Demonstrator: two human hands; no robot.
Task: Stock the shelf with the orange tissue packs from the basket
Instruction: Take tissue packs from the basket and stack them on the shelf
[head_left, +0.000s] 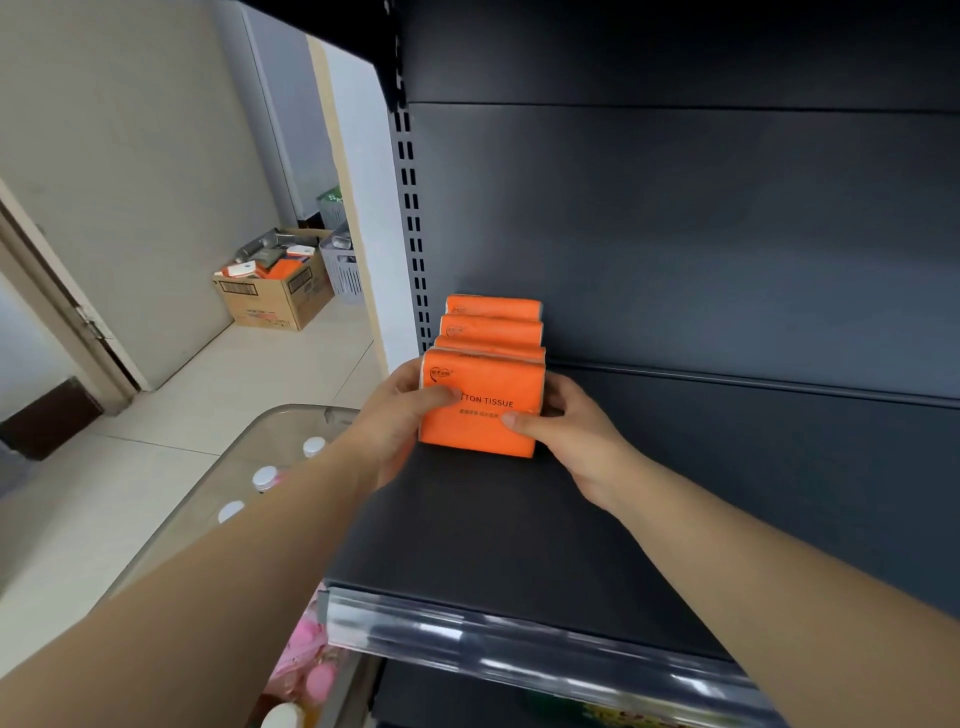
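An orange tissue pack (480, 415) stands upright on the dark shelf (467, 540) at its left end, in front of a row of three more orange packs (491, 327) that runs back to the rear panel. My left hand (400, 421) grips the front pack's left side with the thumb on its face. Its right side is held by my right hand (566, 431). The basket is a clear plastic bin (244, 452) at lower left, partly hidden by my left forearm; no orange packs show in it.
White-capped bottles (266, 477) stand in the clear bin. A cardboard box (275, 291) with orange and white packs sits on the tiled floor by the wall, with grey crates (343, 270) behind it. The shelf's right part is bare. Pink items (311, 670) lie below the shelf edge.
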